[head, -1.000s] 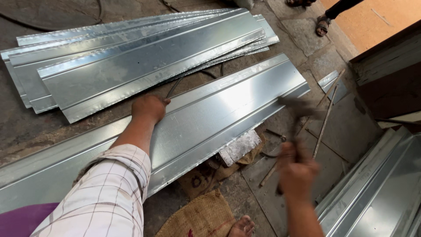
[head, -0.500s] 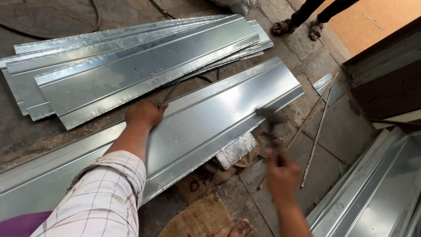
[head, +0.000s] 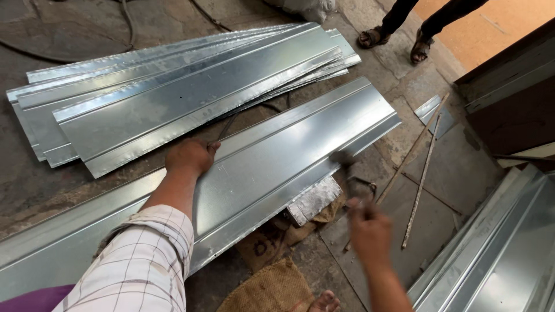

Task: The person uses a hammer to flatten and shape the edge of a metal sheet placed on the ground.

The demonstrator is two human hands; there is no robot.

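Observation:
A long shiny metal sheet with folded ribs lies across the floor in front of me. My left hand presses flat on its far edge, fingers curled over the rim. My right hand is closed around the handle of a hammer, whose blurred head is down at the sheet's near edge. A rectangular metal block sits under that edge, just left of the hammer.
A stack of several similar sheets lies beyond. More sheets lean at the right. Two thin rods lie on the stone floor, burlap sacking beneath me. Another person's sandalled feet stand at the top right.
My right hand has swung the hammer down from a raised position to the sheet's near edge. The left hand has stayed pressed on the sheet.

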